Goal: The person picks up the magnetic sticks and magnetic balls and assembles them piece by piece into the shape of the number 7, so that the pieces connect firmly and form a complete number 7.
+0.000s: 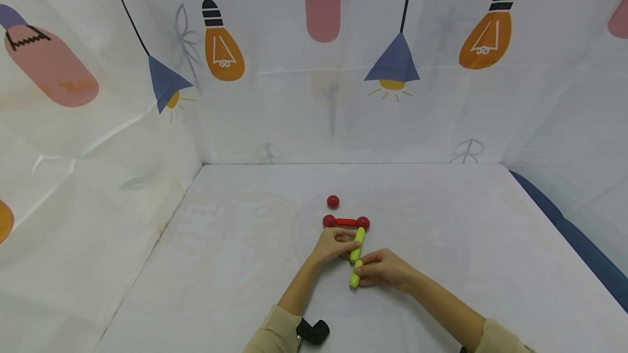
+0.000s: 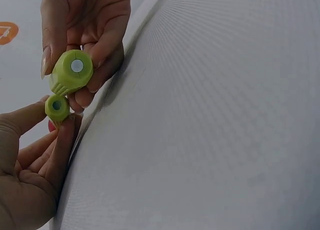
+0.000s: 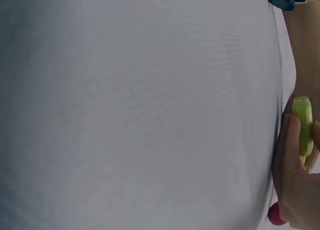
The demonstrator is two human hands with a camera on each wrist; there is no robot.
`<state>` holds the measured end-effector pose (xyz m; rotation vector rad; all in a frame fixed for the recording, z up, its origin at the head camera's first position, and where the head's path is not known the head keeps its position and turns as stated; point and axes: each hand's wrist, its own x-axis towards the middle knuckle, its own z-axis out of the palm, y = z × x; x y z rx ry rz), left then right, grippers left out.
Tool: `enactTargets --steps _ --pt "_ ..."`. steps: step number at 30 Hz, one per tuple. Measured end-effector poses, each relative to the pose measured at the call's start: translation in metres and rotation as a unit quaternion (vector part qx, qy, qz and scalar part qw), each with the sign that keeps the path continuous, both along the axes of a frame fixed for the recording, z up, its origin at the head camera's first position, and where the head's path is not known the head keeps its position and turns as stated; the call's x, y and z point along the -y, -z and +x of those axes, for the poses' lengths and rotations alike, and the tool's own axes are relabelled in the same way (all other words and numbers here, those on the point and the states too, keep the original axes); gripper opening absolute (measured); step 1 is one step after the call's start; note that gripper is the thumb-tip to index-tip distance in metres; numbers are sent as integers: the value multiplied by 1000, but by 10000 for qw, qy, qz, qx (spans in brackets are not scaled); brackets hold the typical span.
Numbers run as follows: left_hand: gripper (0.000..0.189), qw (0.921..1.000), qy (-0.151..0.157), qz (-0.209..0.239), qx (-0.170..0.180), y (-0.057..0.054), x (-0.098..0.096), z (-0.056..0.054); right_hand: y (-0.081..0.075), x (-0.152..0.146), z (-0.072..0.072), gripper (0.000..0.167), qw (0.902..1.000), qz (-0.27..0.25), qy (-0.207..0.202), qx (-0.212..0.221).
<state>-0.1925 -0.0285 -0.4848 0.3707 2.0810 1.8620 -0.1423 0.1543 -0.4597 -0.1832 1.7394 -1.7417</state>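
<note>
In the head view, my left hand [image 1: 331, 244] pinches a yellow-green magnetic rod [image 1: 360, 235] between fingers and thumb. Its far end lies at the right ball of a red piece, a red rod [image 1: 346, 222] between a left red ball [image 1: 329, 221] and a right red ball [image 1: 363, 223]. Nearer the body, my right hand [image 1: 390, 269] pinches a second yellow-green rod [image 1: 356, 278]. The two rods sit end to end, slightly offset. From the left wrist, a pale disc shows in the near end of the right hand's rod [image 2: 74, 72]; the left hand's rod [image 2: 57, 107] is just below it.
A single red ball [image 1: 333, 201] lies beyond the red piece on the white table [image 1: 235, 266]. A black wrist device [image 1: 314, 332] is by the left sleeve. White sheets printed with lamps and bulbs hang behind and at the sides.
</note>
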Motion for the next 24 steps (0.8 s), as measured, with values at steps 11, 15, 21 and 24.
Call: enactTargets --steps 11,15,21,24 --pt "32 10000 11 65 -29 5 1 -2 2 11 4 23 9987 -185 199 424" --pt "32 10000 -3 48 -3 5 1 -3 2 14 3 18 9970 -180 337 674" --pt "32 9999 14 130 34 5 1 -2 3 16 1 12 9942 -175 460 952" --pt "33 9998 51 183 26 4 1 -1 4 16 0 13 9939 -170 449 990"
